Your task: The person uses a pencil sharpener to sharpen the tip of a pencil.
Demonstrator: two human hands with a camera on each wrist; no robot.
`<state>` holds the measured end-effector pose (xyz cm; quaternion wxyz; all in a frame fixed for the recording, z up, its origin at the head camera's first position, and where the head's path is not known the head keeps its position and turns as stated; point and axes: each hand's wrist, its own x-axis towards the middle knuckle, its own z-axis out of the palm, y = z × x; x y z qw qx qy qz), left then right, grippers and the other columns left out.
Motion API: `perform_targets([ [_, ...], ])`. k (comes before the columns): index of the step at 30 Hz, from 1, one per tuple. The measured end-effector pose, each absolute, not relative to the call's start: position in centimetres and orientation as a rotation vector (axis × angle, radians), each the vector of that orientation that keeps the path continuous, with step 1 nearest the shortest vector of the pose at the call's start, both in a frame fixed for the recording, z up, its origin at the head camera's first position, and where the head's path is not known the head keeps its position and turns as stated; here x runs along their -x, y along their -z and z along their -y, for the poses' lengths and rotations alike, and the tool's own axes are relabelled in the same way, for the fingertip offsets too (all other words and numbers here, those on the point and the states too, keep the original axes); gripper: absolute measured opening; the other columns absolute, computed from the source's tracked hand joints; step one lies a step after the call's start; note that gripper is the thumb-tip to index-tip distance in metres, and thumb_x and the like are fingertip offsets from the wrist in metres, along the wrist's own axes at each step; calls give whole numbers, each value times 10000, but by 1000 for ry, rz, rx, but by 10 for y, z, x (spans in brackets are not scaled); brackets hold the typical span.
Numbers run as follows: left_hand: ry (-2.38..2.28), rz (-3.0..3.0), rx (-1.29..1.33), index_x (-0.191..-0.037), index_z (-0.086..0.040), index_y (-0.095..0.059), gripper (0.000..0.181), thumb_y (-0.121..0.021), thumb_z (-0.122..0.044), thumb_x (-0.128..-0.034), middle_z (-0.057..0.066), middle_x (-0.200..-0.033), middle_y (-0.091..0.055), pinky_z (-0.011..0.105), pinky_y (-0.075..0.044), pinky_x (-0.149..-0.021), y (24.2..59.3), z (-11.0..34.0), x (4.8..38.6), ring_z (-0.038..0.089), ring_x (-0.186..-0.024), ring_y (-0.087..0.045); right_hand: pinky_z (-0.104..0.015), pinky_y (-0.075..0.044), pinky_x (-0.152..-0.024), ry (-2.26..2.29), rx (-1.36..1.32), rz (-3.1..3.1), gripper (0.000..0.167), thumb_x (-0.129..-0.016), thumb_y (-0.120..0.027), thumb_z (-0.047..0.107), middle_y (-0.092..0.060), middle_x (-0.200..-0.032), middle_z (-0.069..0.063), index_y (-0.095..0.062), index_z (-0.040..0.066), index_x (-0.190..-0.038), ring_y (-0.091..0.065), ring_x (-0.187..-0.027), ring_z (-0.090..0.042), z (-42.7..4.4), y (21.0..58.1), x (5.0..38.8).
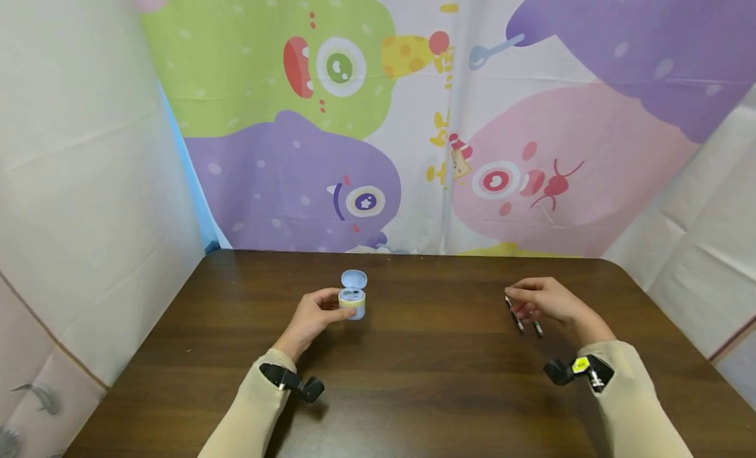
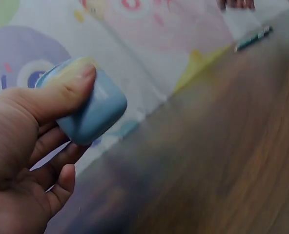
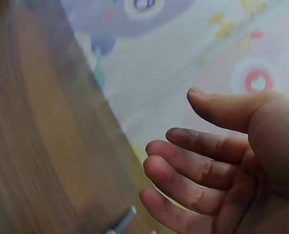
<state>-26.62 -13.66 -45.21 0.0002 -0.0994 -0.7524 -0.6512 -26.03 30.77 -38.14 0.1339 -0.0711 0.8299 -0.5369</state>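
My left hand grips a small light-blue pencil sharpener with a yellow band, thumb on the near side. Its round lid stands up, and dark spots like holes show on its top. In the left wrist view the sharpener is tilted, with the thumb across it. At the right, my right hand hovers over two dark pencils lying on the table. The right wrist view shows that hand with loosely bent, parted fingers and nothing between them; a pencil end is below.
A brown wooden table spans the front. Behind it hangs a curtain printed with cartoon monsters, and pale cloth walls flank both sides. Each wrist wears a black strapped camera.
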Motion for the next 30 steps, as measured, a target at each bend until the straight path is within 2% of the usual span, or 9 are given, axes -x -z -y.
perform_targets([
  [3, 1911, 2449, 282, -1146, 72, -682, 429, -843, -29, -761, 127, -1009, -722, 282, -528, -748, 459, 140, 270, 192, -872, -655, -384, -604, -686, 1642, 298, -2330, 349, -1005, -579, 157, -678, -853, -150, -585, -144, -1181, -678, -732, -212, -299, 381, 251],
  [8, 1695, 2564, 263, -1088, 46, -711, 455, -901, -49, -686, 117, -950, -732, 336, -561, -757, 465, 143, 274, 240, -865, -696, -370, -605, -698, 1730, 477, -2208, 182, -1032, -532, 131, -673, -856, -102, -683, 54, -1098, -674, -747, -191, -290, 380, 238],
  [13, 1559, 2610, 321, -1058, 12, -728, 446, -918, -87, -666, 96, -930, -736, 371, -557, -769, 466, 147, 276, 229, -851, -691, -315, -597, -677, 1798, 550, -2137, 215, -1038, -514, 117, -685, -856, -56, -717, 186, -1060, -671, -745, -159, -286, 382, 231],
  [20, 1512, 2643, 315, -1148, 24, -712, 552, -926, -112, -658, 132, -1050, -719, 404, -556, -798, 468, 151, 270, 262, -909, -670, -304, -596, -688, 1855, 562, -2098, 256, -1035, -507, 90, -691, -857, -39, -730, 214, -1051, -664, -737, -136, -287, 389, 228],
  [26, 1502, 2651, 342, -1148, 25, -715, 564, -931, -143, -655, 130, -1044, -727, 400, -554, -805, 471, 155, 267, 266, -917, -675, -297, -593, -672, 1847, 548, -2103, 238, -1033, -516, 99, -694, -853, -43, -728, 205, -1051, -662, -733, -137, -285, 393, 228],
  [30, 1602, 2612, 367, -1239, 28, -666, 622, -911, -144, -693, 175, -1144, -698, 465, -533, -904, 465, 164, 268, 339, -1046, -656, -292, -590, -664, 1856, 522, -2104, 228, -1027, -528, 94, -692, -839, -48, -729, 200, -1037, -655, -717, -135, -282, 389, 228],
])
